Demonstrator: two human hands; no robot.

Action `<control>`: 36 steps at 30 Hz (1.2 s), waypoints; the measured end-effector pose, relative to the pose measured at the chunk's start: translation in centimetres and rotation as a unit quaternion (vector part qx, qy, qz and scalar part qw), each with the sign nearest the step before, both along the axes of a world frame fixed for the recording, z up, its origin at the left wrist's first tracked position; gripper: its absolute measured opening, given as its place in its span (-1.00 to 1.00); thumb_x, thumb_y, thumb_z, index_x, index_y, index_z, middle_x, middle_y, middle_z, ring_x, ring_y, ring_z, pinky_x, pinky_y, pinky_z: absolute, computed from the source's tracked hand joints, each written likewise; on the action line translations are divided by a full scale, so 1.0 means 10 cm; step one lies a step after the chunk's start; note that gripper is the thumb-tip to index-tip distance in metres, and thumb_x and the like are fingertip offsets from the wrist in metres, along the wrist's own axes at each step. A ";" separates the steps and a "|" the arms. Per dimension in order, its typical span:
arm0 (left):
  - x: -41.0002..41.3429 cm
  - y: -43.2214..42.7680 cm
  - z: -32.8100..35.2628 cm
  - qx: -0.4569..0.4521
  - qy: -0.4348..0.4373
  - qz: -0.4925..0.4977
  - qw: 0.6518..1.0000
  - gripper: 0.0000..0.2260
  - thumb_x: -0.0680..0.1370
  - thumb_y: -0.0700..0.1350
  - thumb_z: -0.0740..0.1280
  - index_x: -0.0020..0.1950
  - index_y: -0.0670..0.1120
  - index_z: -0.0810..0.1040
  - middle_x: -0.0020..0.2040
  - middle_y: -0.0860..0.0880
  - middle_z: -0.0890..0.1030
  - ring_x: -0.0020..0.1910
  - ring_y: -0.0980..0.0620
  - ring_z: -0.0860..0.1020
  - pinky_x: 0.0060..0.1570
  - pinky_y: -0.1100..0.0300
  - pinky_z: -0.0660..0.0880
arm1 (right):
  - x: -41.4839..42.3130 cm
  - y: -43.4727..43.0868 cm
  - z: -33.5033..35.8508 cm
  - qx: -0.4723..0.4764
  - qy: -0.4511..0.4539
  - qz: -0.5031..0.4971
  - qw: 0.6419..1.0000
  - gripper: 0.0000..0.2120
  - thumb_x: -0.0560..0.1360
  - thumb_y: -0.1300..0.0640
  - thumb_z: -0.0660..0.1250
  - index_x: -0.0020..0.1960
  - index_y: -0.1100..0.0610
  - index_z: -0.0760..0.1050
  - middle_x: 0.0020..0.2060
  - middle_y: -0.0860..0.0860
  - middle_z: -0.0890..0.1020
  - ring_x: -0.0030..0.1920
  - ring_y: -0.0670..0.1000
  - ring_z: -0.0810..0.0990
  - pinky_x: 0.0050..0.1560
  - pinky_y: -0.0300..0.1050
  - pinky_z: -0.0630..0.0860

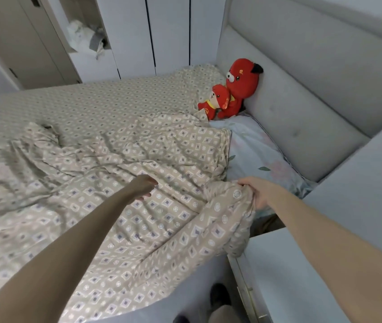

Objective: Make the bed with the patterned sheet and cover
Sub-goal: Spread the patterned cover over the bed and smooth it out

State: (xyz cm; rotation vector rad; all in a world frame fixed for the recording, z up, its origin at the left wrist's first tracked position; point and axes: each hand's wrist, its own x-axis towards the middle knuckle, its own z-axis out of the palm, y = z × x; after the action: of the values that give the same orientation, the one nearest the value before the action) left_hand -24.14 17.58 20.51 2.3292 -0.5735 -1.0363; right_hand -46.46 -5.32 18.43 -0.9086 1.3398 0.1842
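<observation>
A beige cover (120, 187) with diamond patterns lies rumpled over the near half of the bed. Beneath it a fitted patterned sheet (87, 101) stretches smooth to the far side. My right hand (256, 192) grips a bunched corner of the cover at the bed's near right edge, next to a pale floral pillow (257, 155). My left hand (144, 186) hovers just over the cover's middle, fingers relaxed and holding nothing.
Two red plush toys (234, 89) lean against the grey padded headboard (301, 94). A grey nightstand (306, 271) stands at the right, close to my right arm. White wardrobe doors (169, 31) line the far wall. My feet show on the floor below.
</observation>
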 end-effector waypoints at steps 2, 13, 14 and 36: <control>0.07 -0.18 -0.13 0.009 0.005 -0.008 1.000 -0.69 0.57 -0.30 0.12 0.26 -0.15 0.49 0.26 -0.15 0.48 0.00 -0.06 0.53 -0.03 0.12 0.43 | 0.15 -0.19 -0.15 -0.018 0.007 -0.016 1.000 -0.76 0.20 0.19 0.51 -0.27 0.19 0.46 -0.27 0.14 0.57 -0.22 0.10 0.62 0.13 0.03 0.50; 0.56 -1.21 -1.15 0.084 -0.017 -0.052 0.995 -0.59 0.52 -0.32 0.15 0.37 -0.14 0.39 0.31 -0.15 0.47 0.24 -0.08 0.46 -0.05 0.24 0.37 | 0.87 -1.09 -0.95 0.015 0.042 -0.135 0.990 -0.75 0.51 0.24 0.08 -0.35 0.17 0.32 -0.41 0.11 0.46 -0.35 0.10 0.41 -0.35 -0.11 0.42; 0.61 -1.31 -1.30 0.099 -0.004 -0.034 0.994 -0.58 0.53 -0.30 0.16 0.39 -0.14 0.35 0.33 -0.14 0.45 0.24 -0.09 0.46 -0.05 0.23 0.38 | 0.94 -1.24 -1.06 0.023 0.064 -0.139 0.988 -0.72 0.53 0.14 0.10 -0.33 0.16 0.36 -0.42 0.11 0.48 -0.34 0.09 0.41 -0.35 -0.12 0.38; 1.10 -1.75 -3.55 0.130 0.261 0.372 0.881 -0.24 0.35 0.30 0.41 0.36 -0.16 0.37 0.14 -0.11 0.48 0.01 -0.08 0.48 -0.01 0.03 0.52 | 1.93 -1.52 -3.25 0.041 0.167 0.152 0.973 -0.44 0.23 -0.17 0.56 0.03 0.19 0.51 -0.25 0.02 0.58 -0.39 -0.03 0.46 -0.28 -0.16 0.48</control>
State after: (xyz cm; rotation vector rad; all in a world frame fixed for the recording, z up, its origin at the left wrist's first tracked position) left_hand -13.14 0.09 -14.99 2.0318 0.6608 -1.2964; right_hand -27.21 -20.49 -14.11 -1.0404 1.4826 0.6485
